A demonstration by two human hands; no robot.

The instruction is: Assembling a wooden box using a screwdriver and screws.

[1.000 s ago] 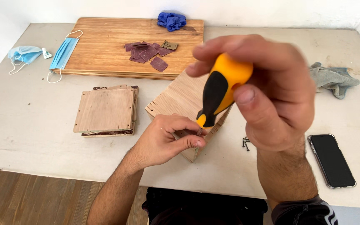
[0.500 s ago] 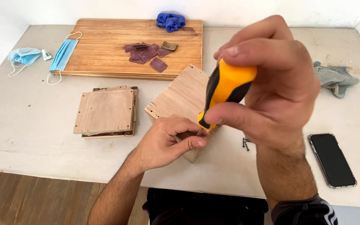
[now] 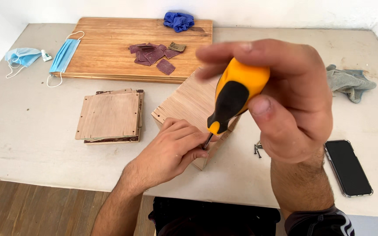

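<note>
Pale worktable point(image 3: 31, 131) seen from above, white wall along its far edge. Near the front edge, at middle: small plywood box point(image 3: 189, 105), unfinished. Left hand point(image 3: 171, 153) resting on its near corner, fingers pinched narrow around the tip of a screwdriver point(image 3: 232, 98), apparently steadying a screw too small to make out. Right hand point(image 3: 285, 100) wrapped around the yellow-and-black handle, shaft angled down into the box edge. Spare screws point(image 3: 257, 148) lying loose just right of the box, so probably more fastening left. Stack of plywood squares point(image 3: 109, 116) left of the box, not yet used. Toward the far edge: wooden board point(image 3: 106, 48) with sandpaper scraps point(image 3: 154, 55) and a blue glove point(image 3: 178, 20). Masks point(image 3: 64, 54) at far left, rag point(image 3: 350, 82) and phone point(image 3: 348, 167) at right.
</note>
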